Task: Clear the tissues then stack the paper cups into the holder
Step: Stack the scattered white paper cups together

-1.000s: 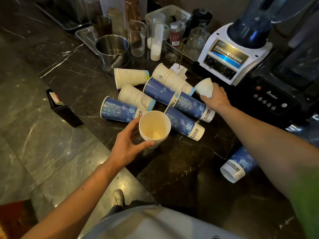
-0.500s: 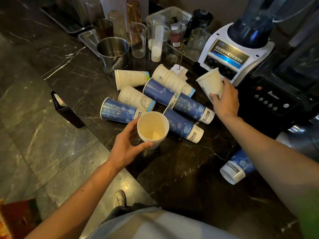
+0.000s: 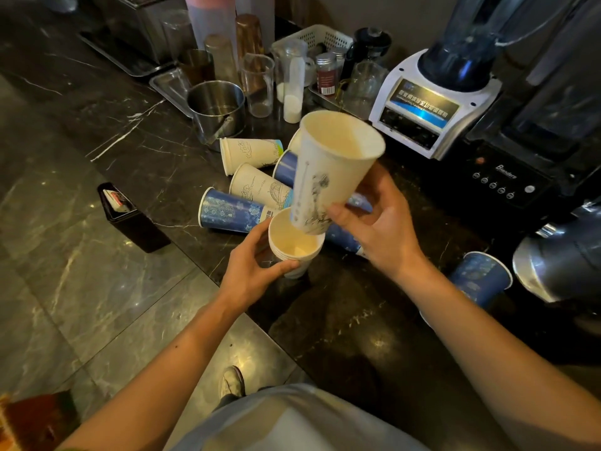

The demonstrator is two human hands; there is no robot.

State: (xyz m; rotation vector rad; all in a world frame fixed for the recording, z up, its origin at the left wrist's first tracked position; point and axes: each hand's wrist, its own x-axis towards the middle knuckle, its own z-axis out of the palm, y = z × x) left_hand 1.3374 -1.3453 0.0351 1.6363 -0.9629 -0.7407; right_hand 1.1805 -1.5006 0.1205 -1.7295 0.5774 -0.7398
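Observation:
My left hand [image 3: 250,271] grips a short stack of white paper cups [image 3: 294,250], mouth up, just above the counter's front edge. My right hand [image 3: 377,222] holds a white printed paper cup [image 3: 328,170] tilted, its base resting at the stack's rim. Behind lie several paper cups on their sides: a blue one [image 3: 231,211] and two white ones [image 3: 250,153] [image 3: 260,187]. Another blue cup [image 3: 478,276] lies apart at the right. No tissue and no cup holder can be made out; the raised cup hides the middle of the pile.
A white-based blender [image 3: 432,102] and a black blender base [image 3: 510,177] stand at the back right. A steel pot [image 3: 216,109], glass jars and a white basket [image 3: 312,37] crowd the back. A small black box [image 3: 130,216] sits on the lower ledge at left.
My right hand lifted the white cup from beside the blender and carried it left and toward me, down to the stack in my left hand. The left hand stayed nearly still.

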